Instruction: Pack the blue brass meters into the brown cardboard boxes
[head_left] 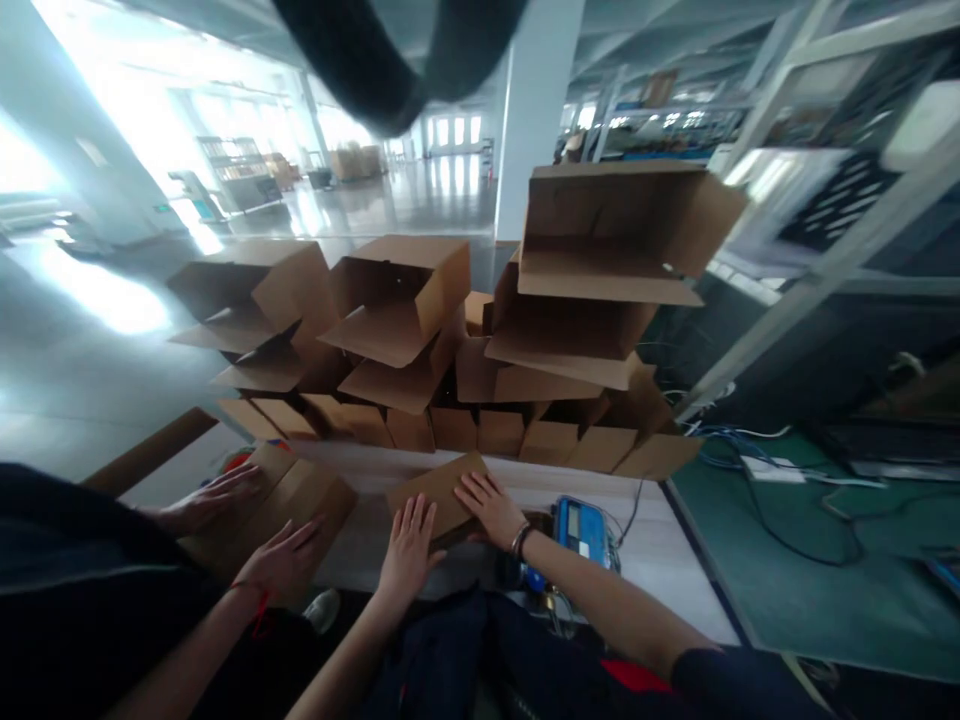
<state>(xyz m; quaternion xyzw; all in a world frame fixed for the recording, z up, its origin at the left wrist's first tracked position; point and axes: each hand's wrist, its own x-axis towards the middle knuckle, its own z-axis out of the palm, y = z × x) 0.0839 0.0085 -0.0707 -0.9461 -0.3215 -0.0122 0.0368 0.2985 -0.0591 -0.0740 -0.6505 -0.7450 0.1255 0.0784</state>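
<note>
A small flat brown cardboard box [439,488] lies on the white table [660,560] right in front of me. My left hand [409,548] rests flat on its near left part, fingers stretched out and slightly apart. My right hand [491,507], with a dark band at the wrist, lies flat on the box's right edge, fingers spread. Neither hand grips anything.
A co-worker at the left presses both hands [281,558] on another brown box [307,495]. A pile of open cardboard boxes [465,340] fills the table's far side. A blue device [581,525] sits by my right wrist. Cables [750,450] run over the green surface at right.
</note>
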